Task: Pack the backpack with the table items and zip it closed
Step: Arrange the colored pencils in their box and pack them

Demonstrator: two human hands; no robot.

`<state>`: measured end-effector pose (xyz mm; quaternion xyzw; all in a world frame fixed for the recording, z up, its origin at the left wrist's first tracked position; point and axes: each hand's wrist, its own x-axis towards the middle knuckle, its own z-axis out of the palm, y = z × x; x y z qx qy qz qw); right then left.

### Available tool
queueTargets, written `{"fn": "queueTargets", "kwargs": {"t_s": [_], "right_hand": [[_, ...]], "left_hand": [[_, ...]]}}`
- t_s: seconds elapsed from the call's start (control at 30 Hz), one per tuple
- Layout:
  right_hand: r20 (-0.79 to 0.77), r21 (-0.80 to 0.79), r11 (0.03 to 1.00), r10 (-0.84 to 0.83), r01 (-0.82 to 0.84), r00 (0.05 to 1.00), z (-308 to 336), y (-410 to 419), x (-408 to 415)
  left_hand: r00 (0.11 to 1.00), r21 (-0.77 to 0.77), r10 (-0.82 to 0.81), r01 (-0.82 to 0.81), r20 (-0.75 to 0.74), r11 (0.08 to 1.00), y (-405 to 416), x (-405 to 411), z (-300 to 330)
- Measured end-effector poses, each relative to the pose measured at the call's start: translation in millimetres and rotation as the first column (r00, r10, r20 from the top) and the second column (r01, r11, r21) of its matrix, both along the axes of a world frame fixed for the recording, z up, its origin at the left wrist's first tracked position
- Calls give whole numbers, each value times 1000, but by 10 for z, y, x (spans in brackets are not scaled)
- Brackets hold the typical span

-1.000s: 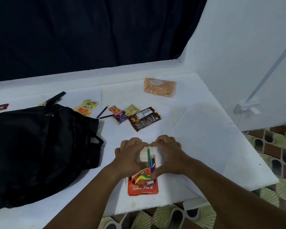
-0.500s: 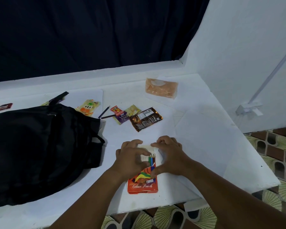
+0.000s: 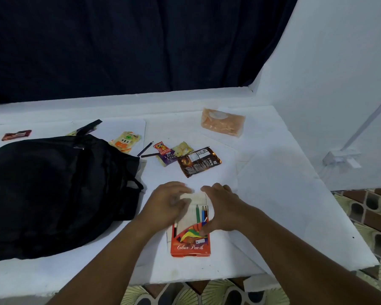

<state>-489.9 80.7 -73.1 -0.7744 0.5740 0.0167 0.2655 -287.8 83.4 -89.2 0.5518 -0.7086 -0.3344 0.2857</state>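
An orange colour pencil box lies near the table's front edge, its white flap open and a few pencils showing. My left hand grips the box's left side and flap. My right hand holds its right side, thumb pressed on the printed front. The black backpack lies flat on the left of the white table. Beyond the box lie a brown snack wrapper, a purple layer cake packet, a yellow snack packet and two loose pencils.
An orange tissue pack sits at the back right. A small dark red bar lies at the far left behind the backpack. The table's edge drops to a patterned floor on the right, beside a white wall.
Both hands have spread slightly apart on the pencil box, showing more of the white flap and the pencils. The box stays in the same spot.
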Motion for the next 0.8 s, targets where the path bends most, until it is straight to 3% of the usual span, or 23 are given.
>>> {"fn": "queueTargets", "kwargs": {"t_s": [0.1, 0.23, 0.37, 0.5, 0.63, 0.8], "right_hand": [[39, -4, 1000, -11, 11, 999, 161, -95, 27], [198, -115, 989, -70, 94, 978, 230, -282, 198], [271, -212, 975, -13, 73, 962, 173, -580, 443], [292, -232, 967, -33, 104, 956, 77, -858, 718], [279, -254, 962, -29, 103, 960, -22, -1119, 1042], [242, -245, 959, -83, 144, 967, -88, -1491, 1438]], "left_hand": [[997, -174, 53, -63, -61, 983, -82, 202, 145], [982, -276, 166, -136, 91, 951, -329, 549, 370], [951, -388, 167, -56, 260, 920, -671, 858, 566], [897, -306, 195, -71, 398, 949, -1091, 1076, 657], [762, -70, 99, -70, 640, 995, -1541, 1178, 565], [717, 81, 2, -82, 697, 993, -2022, 1249, 333]]}}
